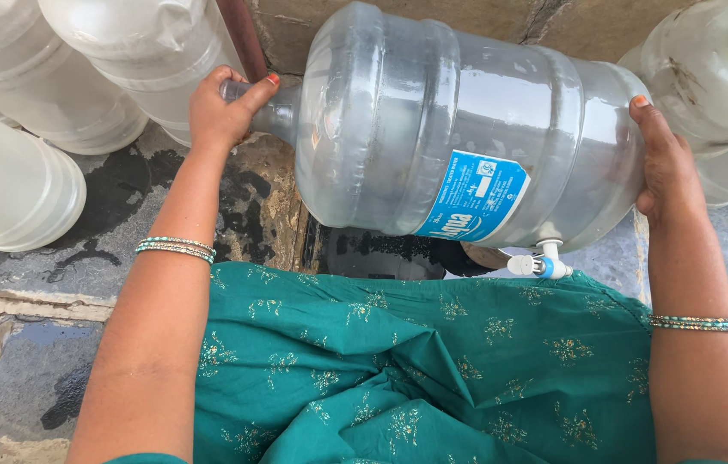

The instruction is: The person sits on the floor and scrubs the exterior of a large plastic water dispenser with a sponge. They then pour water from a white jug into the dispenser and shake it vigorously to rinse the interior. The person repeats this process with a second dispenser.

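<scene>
The large clear water jug (pixel 467 129) lies on its side across the middle of the frame, held above wet stone paving (pixel 37 266). The left hand (pixel 222 107) is wrapped around its neck at upper left, thumb over the mouth; the right hand (pixel 665 163) is spread flat against its base. A small white tap (pixel 540 265) points down. It looks like tilting or rinsing; next calls for a steady grip while tipping, given the jug's bulk

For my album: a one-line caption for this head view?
Two hands, left hand and right hand, hold a large water jug sideways.
</scene>
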